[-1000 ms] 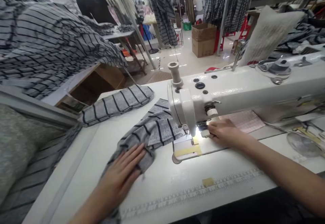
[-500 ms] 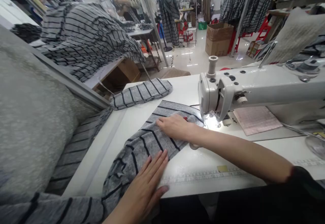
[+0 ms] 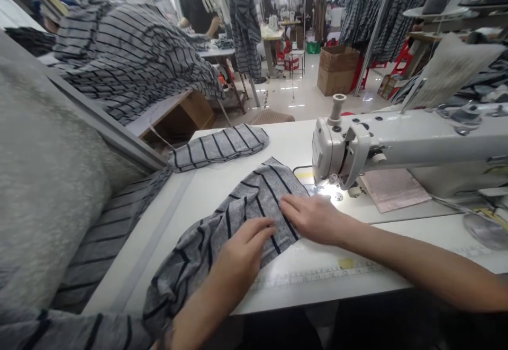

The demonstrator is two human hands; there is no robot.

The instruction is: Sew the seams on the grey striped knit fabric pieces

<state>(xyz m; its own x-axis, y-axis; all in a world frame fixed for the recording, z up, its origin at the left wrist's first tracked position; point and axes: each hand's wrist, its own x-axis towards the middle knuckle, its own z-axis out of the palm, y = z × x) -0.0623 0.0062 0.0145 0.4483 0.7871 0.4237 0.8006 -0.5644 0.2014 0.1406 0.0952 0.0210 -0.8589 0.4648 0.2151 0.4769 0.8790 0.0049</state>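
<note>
A grey knit fabric piece with black stripes point(image 3: 260, 189) lies wrinkled on the white sewing table, its far corner pointing toward the sewing machine point(image 3: 333, 152). My left hand point(image 3: 242, 249) is bent over the middle of this piece, thumb and fingers drawn together at the cloth. At the fabric's right side, just in front of the lit needle area, my right hand point(image 3: 315, 218) grips the edge with closed fingers. The fingertips' undersides are hidden on both hands. From my left forearm, the cloth trails down over the table's near left edge.
Folded striped pieces point(image 3: 220, 146) lie at the table's back edge. A pink cloth point(image 3: 395, 189) rests under the machine arm. A printed ruler point(image 3: 317, 276) runs along the front edge. Left stands a heap of striped fabric point(image 3: 135, 59); beyond are a cardboard box point(image 3: 337, 70) and a person point(image 3: 196, 9).
My left hand has gone from lying flat to bent fingers, farther up the cloth. My right hand has shifted right and nearer to me. The fabric's far end has turned; a red object by my right hand is out of sight.
</note>
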